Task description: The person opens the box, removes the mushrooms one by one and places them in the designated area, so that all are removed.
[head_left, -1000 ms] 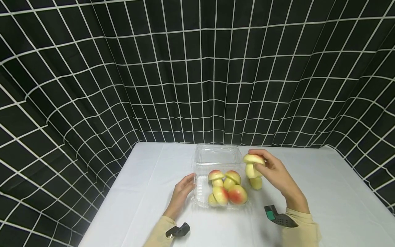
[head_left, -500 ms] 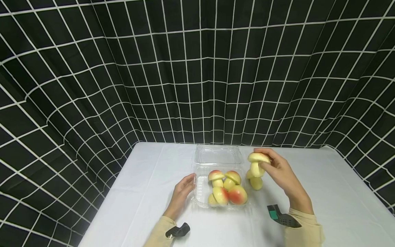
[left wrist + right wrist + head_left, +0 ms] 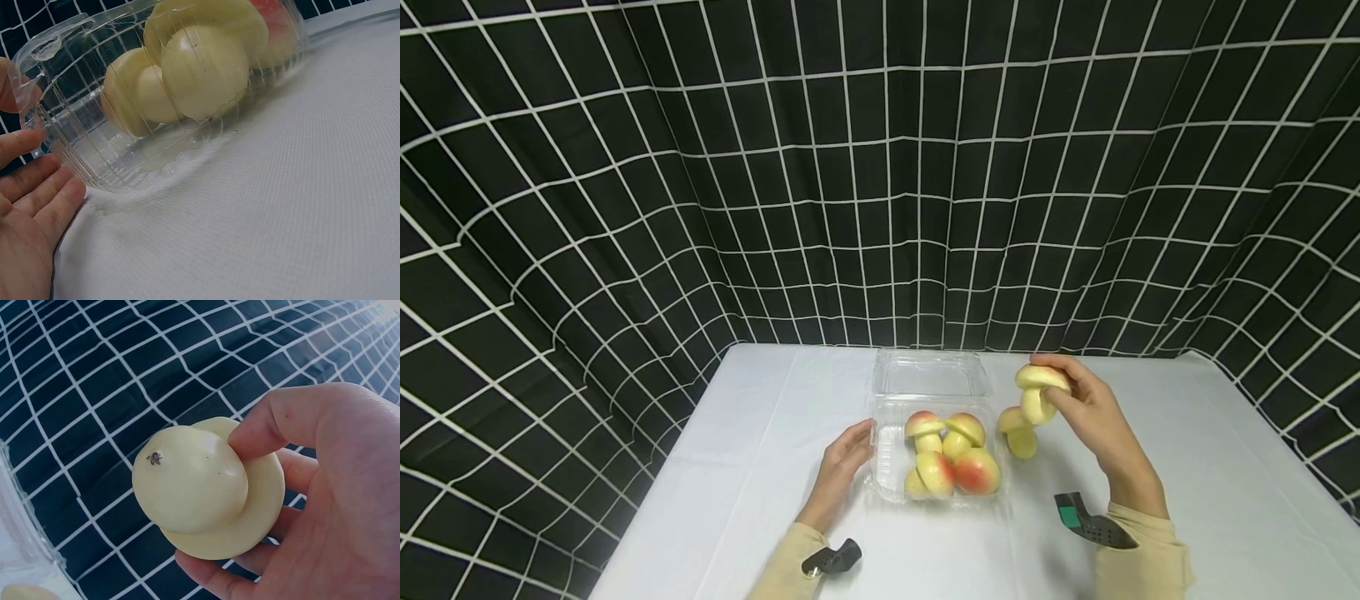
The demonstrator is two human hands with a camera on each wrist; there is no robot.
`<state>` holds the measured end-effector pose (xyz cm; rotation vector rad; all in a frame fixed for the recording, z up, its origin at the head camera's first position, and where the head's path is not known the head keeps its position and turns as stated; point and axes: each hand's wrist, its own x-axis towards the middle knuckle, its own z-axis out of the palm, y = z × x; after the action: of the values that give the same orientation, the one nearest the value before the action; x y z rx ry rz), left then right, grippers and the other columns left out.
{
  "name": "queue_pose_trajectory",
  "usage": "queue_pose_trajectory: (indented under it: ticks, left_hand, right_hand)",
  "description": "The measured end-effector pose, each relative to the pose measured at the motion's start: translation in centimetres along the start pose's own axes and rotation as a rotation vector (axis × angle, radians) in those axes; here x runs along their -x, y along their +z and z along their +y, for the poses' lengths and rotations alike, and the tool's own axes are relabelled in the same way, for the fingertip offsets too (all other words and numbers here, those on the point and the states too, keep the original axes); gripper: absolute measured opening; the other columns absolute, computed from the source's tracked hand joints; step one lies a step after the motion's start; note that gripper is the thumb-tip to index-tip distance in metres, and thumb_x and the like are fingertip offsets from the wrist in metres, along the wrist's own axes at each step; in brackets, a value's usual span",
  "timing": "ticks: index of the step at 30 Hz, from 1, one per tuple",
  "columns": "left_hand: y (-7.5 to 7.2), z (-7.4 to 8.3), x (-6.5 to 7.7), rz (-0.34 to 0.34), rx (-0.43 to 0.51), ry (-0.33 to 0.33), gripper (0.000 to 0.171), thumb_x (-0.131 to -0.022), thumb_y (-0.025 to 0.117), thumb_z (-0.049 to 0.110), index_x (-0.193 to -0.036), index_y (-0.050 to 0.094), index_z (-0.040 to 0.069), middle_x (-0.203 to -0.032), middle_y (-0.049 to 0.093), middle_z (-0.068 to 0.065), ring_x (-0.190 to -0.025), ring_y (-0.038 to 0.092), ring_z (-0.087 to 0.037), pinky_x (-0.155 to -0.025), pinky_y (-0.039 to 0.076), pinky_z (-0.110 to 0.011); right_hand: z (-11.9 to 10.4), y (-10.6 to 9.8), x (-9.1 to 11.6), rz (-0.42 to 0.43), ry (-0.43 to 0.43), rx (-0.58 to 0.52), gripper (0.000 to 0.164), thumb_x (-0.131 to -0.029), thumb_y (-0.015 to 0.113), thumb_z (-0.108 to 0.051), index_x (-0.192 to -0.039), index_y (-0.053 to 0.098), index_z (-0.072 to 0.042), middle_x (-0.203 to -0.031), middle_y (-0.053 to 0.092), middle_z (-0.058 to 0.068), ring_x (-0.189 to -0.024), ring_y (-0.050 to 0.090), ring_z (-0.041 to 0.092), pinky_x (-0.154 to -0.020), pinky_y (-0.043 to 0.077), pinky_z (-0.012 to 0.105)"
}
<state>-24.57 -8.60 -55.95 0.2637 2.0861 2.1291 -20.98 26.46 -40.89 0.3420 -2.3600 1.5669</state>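
Observation:
My right hand [image 3: 1097,412] holds a pale yellow mushroom [image 3: 1037,407] with a reddish cap, thumb and fingers around the cap. In the right wrist view the stem end of this mushroom [image 3: 187,481] faces the camera, with a small dark mark. Below and left of it, another mushroom [image 3: 1021,443] is on the table beside the clear plastic container [image 3: 891,467]. With fairly straight fingers, my left hand [image 3: 841,467] touches the container's left wall; the left wrist view shows its fingers [image 3: 53,209] against the ribbed plastic. Several yellow-red mushrooms [image 3: 976,472] lie inside the container.
The container's hinged lid [image 3: 931,375] lies folded back behind it, open. A white cloth covers the table [image 3: 760,433]. Black curtains with a white grid [image 3: 917,167] surround the table at the back and both sides.
My right hand has moved to the right with the mushroom, away from the container, and more of the mushroom on the table now shows. My left hand stays at the container's wall.

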Motion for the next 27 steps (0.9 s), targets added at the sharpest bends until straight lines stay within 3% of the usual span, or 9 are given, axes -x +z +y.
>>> queue_pose_trajectory:
  ticks: [20, 27]
  left_hand:
    - [-0.04, 0.19, -0.05, 0.002, -0.009, -0.009, 0.052, -0.098, 0.055, 0.016, -0.148, 0.047, 0.006, -0.156, 0.048, -0.015, -0.147, 0.043, -0.035, -0.125, 0.031, -0.053]
    - [-0.03, 0.21, 0.02, 0.003, -0.019, -0.009, 0.053, -0.098, 0.055, 0.017, -0.149, 0.046, 0.006, -0.156, 0.048, -0.015, -0.148, 0.042, -0.034, -0.125, 0.031, -0.052]
  right_hand:
    - [-0.01, -0.53, 0.05, 0.008, 0.094, -0.032, 0.037, -0.102, 0.050, -0.005, -0.139, 0.053, -0.003, -0.125, 0.058, -0.023, -0.110, 0.054, -0.005, -0.089, 0.039, 0.010]
    - [0.11, -0.78, 0.23, 0.015, 0.116, -0.047, 0.036, -0.102, 0.051, -0.006, -0.138, 0.054, -0.008, -0.125, 0.059, -0.021, -0.109, 0.055, -0.004, -0.089, 0.040, 0.011]
